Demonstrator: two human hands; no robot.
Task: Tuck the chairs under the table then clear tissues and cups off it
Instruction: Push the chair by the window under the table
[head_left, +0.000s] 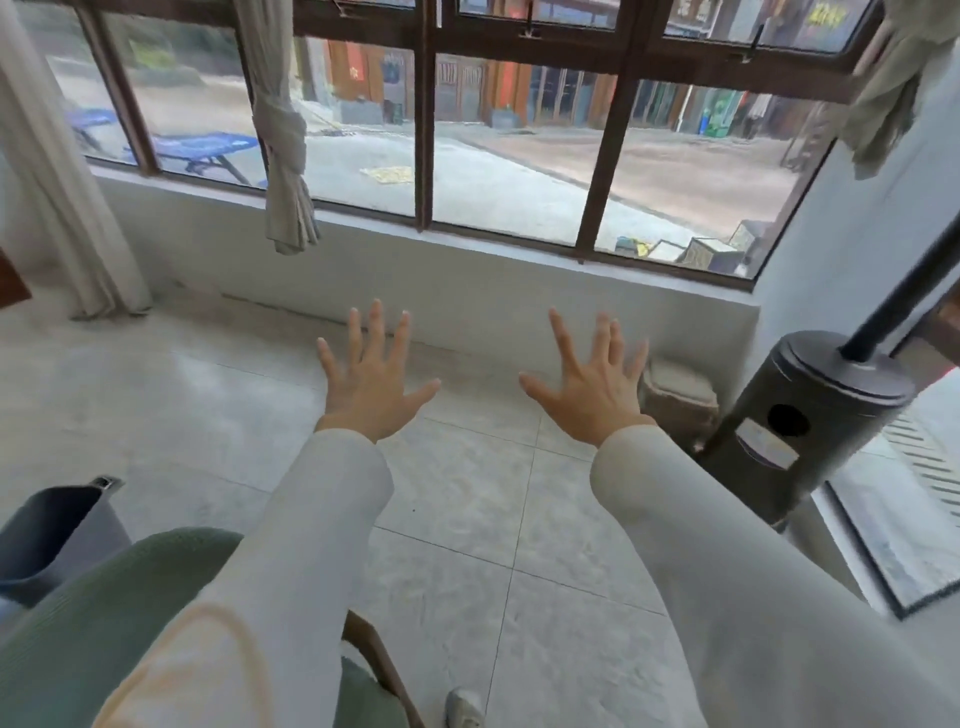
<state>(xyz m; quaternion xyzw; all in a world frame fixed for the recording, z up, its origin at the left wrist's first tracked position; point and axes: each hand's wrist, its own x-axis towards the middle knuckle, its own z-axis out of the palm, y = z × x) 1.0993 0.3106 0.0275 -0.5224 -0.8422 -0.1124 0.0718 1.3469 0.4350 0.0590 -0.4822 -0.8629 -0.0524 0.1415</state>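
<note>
Item 1, left grip (371, 387): all 5 fingers straight and spread, back of the hand toward me, holding nothing, raised over the pale tiled floor (467, 519).
Item 2, right grip (592, 389): the same, spread wide and empty, level with the left and apart from it.
Item 3, green ribbed-fabric chair with a wooden frame (78, 623): near left, under my left sleeve, touched by neither grip.
Item 4, grey plastic bin (47, 535): just beyond the chair at the far left.
Item 5, black cylindrical metal heater (800, 431): right, by the window wall.
Not in view: surface, tissues, cups.
Step, as I judge it: tucking not yet begun. Advice to self: turn toward the surface, take the chair's back in both grips, and push it in straight, steering around the bin.
</note>
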